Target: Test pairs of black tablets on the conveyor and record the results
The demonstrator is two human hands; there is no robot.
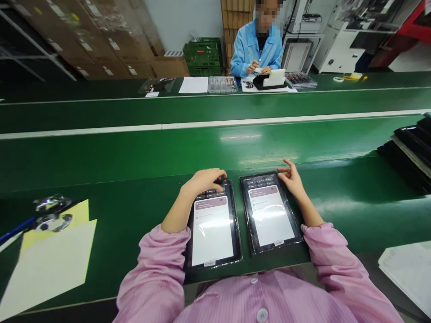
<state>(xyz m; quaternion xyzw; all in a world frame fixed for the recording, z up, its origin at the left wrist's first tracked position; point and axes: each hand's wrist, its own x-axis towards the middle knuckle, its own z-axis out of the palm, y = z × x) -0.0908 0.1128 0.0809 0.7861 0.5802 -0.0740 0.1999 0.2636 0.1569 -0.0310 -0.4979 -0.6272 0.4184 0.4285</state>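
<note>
Two black-framed tablets lie side by side on the green bench mat (134,197), both wrapped in clear plastic film with their screens lit. My left hand (204,181) curls over the top edge of the left tablet (213,231), covering part of its upper end. My right hand (291,177) sits at the upper right corner of the right tablet (271,215), its fingers spread and holding nothing. Pink sleeves cover both my forearms to the wrists.
Left of the tablets lie yellow and white papers (50,264) under a blue-handled tool (20,231). Black trays (411,150) are stacked at the right, with papers (409,273) at lower right. Across the belt, a co-worker (257,49) in a blue smock handles a white device.
</note>
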